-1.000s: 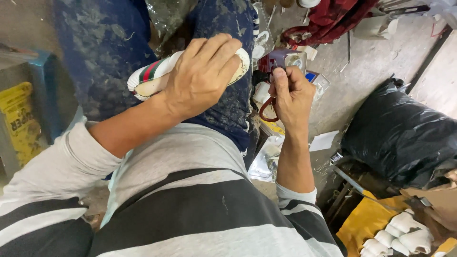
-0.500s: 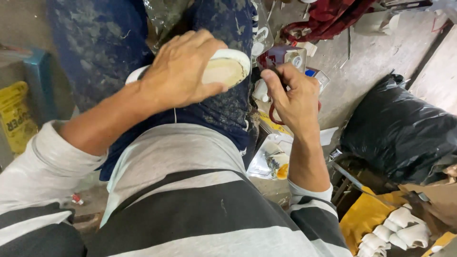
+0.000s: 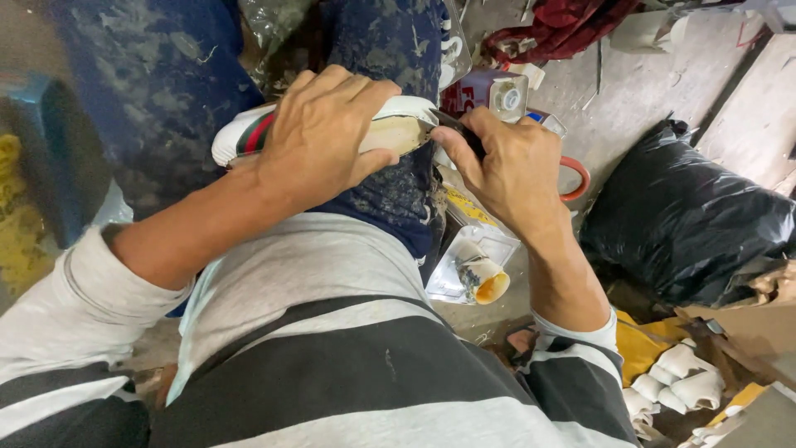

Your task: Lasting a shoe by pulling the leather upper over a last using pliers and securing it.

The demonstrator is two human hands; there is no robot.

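Head view: left hand [image 3: 319, 141] grips white shoe [image 3: 390, 124] on the lap, sole up again after tilting away. Right hand [image 3: 510, 166] clasps red-handled scissors [image 3: 572, 178], blades now moved onto the sole edge [image 3: 398, 137], so trimming looks underway.

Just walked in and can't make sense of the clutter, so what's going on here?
A seated person in a striped shirt holds a white shoe with a red and green stripe upside down on their knee, the left hand clamped over it. The right hand holds red-handled scissors, the blades meeting the edge of the shoe's sole at the toe. On the floor beside the leg lie a small cup of yellowish glue and a black plastic bag.
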